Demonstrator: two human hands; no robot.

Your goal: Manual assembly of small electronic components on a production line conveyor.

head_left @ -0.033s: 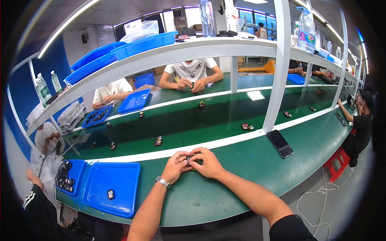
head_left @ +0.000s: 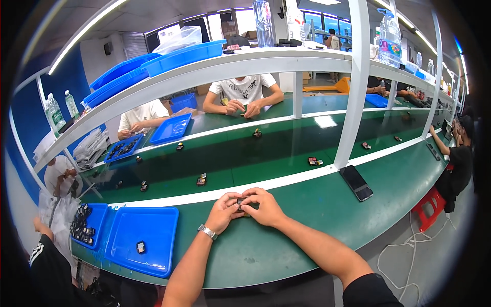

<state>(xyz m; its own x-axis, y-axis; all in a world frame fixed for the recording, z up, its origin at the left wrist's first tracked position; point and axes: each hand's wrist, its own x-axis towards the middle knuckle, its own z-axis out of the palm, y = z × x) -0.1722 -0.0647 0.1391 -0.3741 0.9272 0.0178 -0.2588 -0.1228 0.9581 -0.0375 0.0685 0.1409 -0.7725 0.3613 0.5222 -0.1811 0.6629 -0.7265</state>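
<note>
Over the green bench my left hand (head_left: 223,212), with a metal watch at its wrist, is closed around one side of a small dark squarish gadget (head_left: 240,202). From the other side my right hand (head_left: 263,207) pinches it, thumb across its face. The fingers of both hands cover most of it, so its exact kind does not show. To the left sits a blue tray (head_left: 128,220) holding one small black device (head_left: 140,247) with a light face. Beside it, another blue tray (head_left: 102,210) carries a pile of black devices (head_left: 82,225).
Beyond a white strip runs a green belt (head_left: 235,158) with scattered small devices (head_left: 201,179). A black phone (head_left: 356,183) lies right of my hands, near a white post (head_left: 353,92). Co-workers sit across and to both sides. An overhead shelf (head_left: 215,65) bears blue trays and bottles.
</note>
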